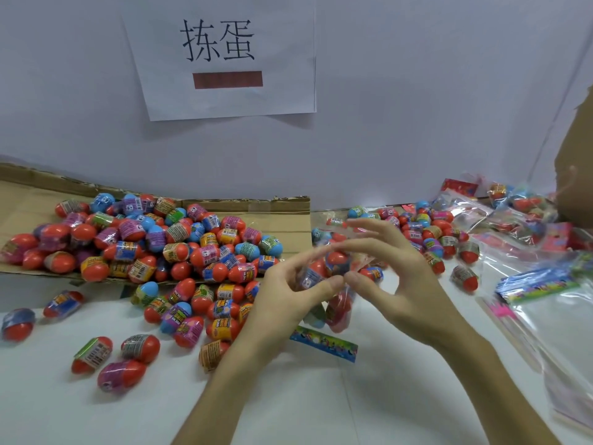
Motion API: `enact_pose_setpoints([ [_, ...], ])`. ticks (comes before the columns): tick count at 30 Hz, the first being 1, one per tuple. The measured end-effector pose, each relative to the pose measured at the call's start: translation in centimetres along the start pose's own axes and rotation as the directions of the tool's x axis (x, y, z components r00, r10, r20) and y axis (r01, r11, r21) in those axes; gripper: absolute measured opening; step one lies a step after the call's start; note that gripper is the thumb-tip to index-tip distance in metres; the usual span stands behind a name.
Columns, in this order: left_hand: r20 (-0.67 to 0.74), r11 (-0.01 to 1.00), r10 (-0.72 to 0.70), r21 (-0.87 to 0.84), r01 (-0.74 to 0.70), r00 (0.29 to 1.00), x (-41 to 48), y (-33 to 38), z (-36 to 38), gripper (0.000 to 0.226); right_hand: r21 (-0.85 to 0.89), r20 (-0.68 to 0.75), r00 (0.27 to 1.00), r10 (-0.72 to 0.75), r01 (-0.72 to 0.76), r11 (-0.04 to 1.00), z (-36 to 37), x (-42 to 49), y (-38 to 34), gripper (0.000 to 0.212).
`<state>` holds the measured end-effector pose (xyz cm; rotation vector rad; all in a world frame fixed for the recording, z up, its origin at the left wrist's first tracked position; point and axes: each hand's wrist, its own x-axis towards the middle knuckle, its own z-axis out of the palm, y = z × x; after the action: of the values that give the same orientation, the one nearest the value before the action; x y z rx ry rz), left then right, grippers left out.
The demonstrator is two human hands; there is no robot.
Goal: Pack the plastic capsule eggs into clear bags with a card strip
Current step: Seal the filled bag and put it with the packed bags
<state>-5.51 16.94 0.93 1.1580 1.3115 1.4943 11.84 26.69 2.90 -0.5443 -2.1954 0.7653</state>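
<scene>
1. Wall (417, 107): pale, plain, behind the worktop.
2. Worktop (288, 409): white; carries all items below.
3. Cardboard (285, 226): flattened brown sheet, far left, lying against the wall.
4. Sign (224, 59): white paper on the wall, two large black characters over a dark red bar.
5. Main heap of eggs (144, 242): red and blue capsules with printed wraps, piled on the cardboard and spilling off its near edge onto the worktop. Strays (93, 351) lie apart at near left.
6. Empty bags (564, 319): clear, stacked flat at the right edge.
7. Filled bags (516, 207): clear, eggs inside, heaped at far right by the wall.
8. Second heap of eggs (426, 226): smaller, beyond the hands, right of the cardboard.
9. Left hand (288, 293): fingers curled, thumb and fingertips pinching the held bag.
10. Right hand (401, 284): thumb and forefinger pinching the same bag; other fingers spread.
11. Held bag (333, 277): clear, blurred, raised above the worktop centre between both hands; red and blue eggs inside, count unclear.
12. Strip bundle (536, 284): bright printed cards, lying on the empty bags.
13. Single strip (324, 343): flat on the worktop, beneath the held bag.
</scene>
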Motion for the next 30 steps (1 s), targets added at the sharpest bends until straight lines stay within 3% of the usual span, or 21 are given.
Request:
enact_pose_setpoints([
  [4, -0.028, 1.000, 0.006, 0.010, -0.005, 1.000, 0.0, 0.0, -0.1, 0.039, -0.028, -0.026, 1.000, -0.002, 0.001, 1.000, -0.2, 0.1, 0.0, 0.020],
  [10, 0.032, 1.000, 0.006, -0.014, -0.005, 0.999, 0.0, -0.3, 0.1, 0.032, 0.021, 0.135, 0.988, 0.079, -0.083, 0.996, -0.6, -0.2, -0.1, 0.014],
  [16, 0.043, 1.000, -0.022, 0.001, 0.022, 0.999, 0.1, -0.2, 0.1, 0.023, -0.009, 0.009, 0.996, 0.089, -0.089, 0.996, -0.4, 0.0, -0.2, 0.013],
  [20, 0.128, 0.992, -0.076, -0.087, 0.088, 0.989, 0.1, -0.1, -0.4, 0.043, -0.047, -0.078, 0.992, 0.099, -0.103, 0.994, -0.1, 0.1, 0.2, 0.009],
  [21, 0.148, 0.990, -0.072, -0.110, 0.088, 0.986, 0.1, -0.2, -0.5, 0.049, -0.040, -0.108, 0.989, 0.103, -0.108, 0.993, 0.1, 0.2, 0.3, 0.016],
  [25, 0.088, 0.993, -0.043, -0.108, 0.052, 0.995, 0.2, -0.5, -0.4, 0.068, 0.248, -0.200, 0.948, 0.245, -0.193, 0.949, 0.8, 0.5, -0.2, 0.042],
  [27, 0.007, 0.993, -0.024, -0.119, 0.025, 1.000, 0.3, -0.7, -0.4, 0.067, 0.352, -0.079, 0.928, 0.363, -0.315, 0.881, 0.5, 0.6, -0.2, 0.043],
  [30, -0.065, 0.988, 0.000, -0.156, -0.010, 0.998, 0.6, -0.8, -0.6, 0.068, 0.289, 0.196, 0.894, 0.404, -0.446, 0.847, 0.5, 0.5, 0.2, 0.034],
])
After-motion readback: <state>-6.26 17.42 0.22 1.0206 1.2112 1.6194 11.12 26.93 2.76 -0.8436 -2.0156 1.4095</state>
